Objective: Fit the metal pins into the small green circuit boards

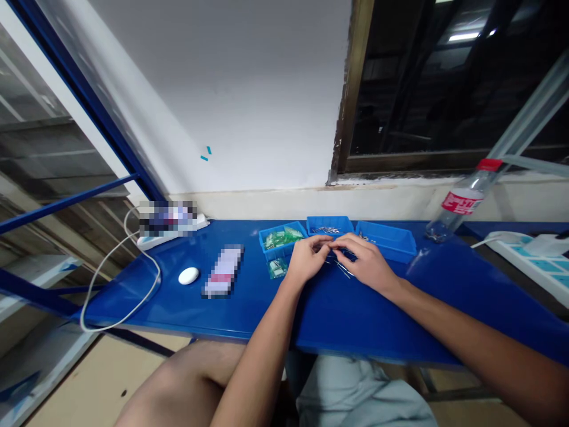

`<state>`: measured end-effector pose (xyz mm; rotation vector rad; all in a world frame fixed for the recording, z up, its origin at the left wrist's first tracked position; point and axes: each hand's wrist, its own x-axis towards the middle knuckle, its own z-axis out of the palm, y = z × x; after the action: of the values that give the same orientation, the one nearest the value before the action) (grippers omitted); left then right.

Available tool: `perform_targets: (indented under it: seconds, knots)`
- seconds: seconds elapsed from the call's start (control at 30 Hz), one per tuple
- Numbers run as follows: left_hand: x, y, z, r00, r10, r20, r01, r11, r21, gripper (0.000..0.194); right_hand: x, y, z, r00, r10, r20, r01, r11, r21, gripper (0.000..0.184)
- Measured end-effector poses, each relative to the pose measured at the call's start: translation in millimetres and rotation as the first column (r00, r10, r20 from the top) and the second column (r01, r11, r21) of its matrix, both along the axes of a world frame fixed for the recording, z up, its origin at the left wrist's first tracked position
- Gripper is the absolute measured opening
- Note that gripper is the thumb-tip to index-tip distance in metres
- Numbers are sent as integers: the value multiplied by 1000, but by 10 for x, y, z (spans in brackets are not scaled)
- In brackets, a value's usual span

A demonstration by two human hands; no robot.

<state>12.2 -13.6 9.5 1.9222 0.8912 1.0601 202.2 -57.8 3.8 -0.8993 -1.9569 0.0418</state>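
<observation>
My left hand (310,256) and my right hand (362,258) meet over the blue table, fingertips pinched close together. What sits between the fingers is too small to make out. Several thin metal pins (343,270) lie loose on the table under and beside my right hand. Just behind the hands stands a blue bin (329,220) with more thin metal pieces in it. Left of it, another blue bin (271,256) holds green-tinted plastic packets (282,237). A third blue bin (393,242), partly behind my right hand, has small metal pieces at its left end.
A small green packet (278,268) lies before the left bin. Further left are a phone (223,270), a white oval case (188,276) and a white cable (89,296). A plastic bottle (460,201) and a power strip (540,255) are on the right.
</observation>
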Motion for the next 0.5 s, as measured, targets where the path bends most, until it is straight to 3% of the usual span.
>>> perform_targets:
  seconds: [0.13,0.23,0.37,0.5]
  knots:
    - [16,63,-65,977,-31,212,58,991,-124,17,-2,-1,-4,999,-9,-38,8,1000,-23,20]
    - [23,88,-95,960,11,281,40,983,-176,19,17,3,10,999,-37,-29,37,999,4,19]
    - [26,86,-106,975,18,222,32,975,-218,26,60,31,15,997,-49,53,46,997,68,22]
    - [14,76,-114,989,-49,136,72,983,-166,26,83,61,-5,985,-72,158,63,996,62,22]
